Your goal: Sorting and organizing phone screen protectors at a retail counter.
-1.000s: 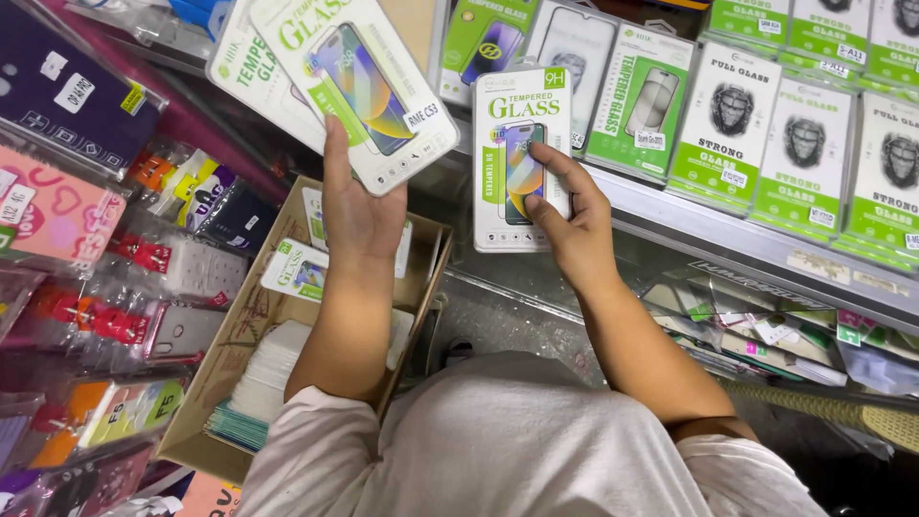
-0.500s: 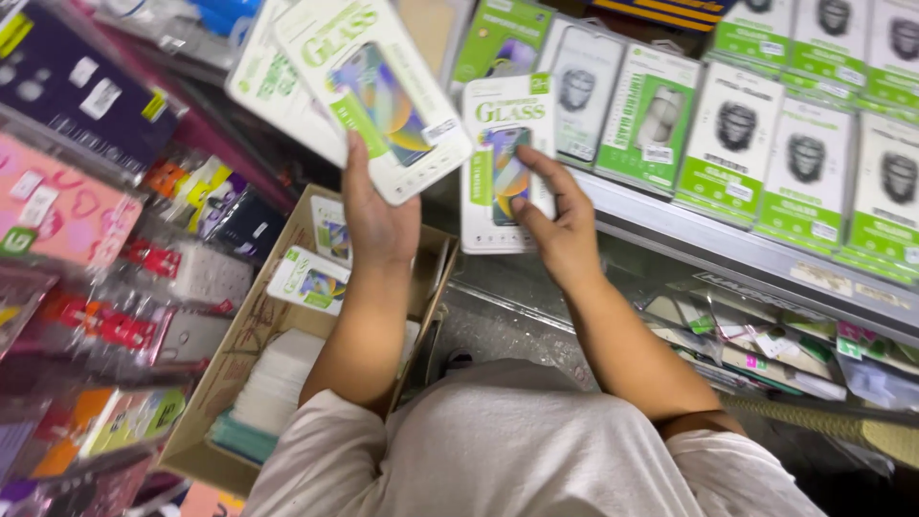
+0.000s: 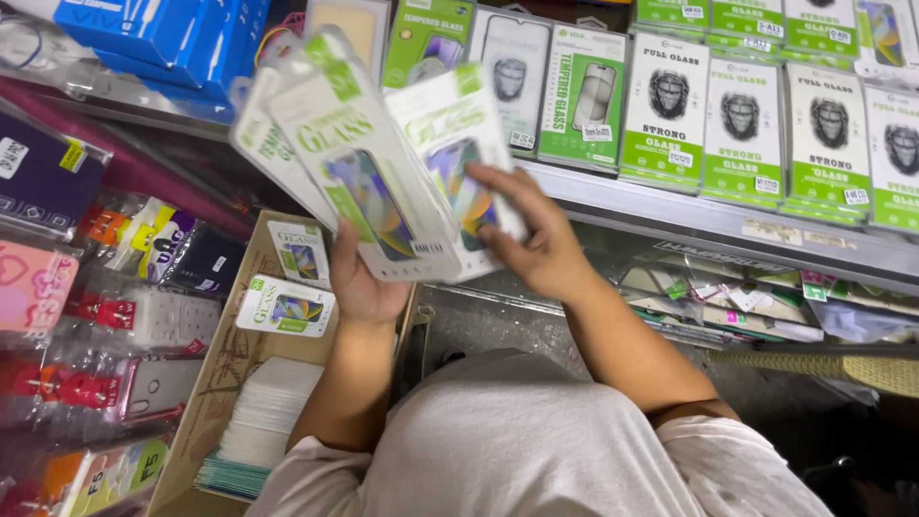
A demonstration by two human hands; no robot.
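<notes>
Fanning flat screen-protector packs in our left hand, fingers wrapped under the near edges, while our right hand pinches 1 more pack against them. Light, stiff, slick sleeves with fragile glass inside, we reckon: grip the edges.

Above hands: blocked by the shelf lined with green-and-white screen-protector packs.
Left: phone cases crowd the rack.
Below: cardboard box is open-topped, partly filled by stacked packs.
Right, under shelf: cluttered with loose packets.
</notes>
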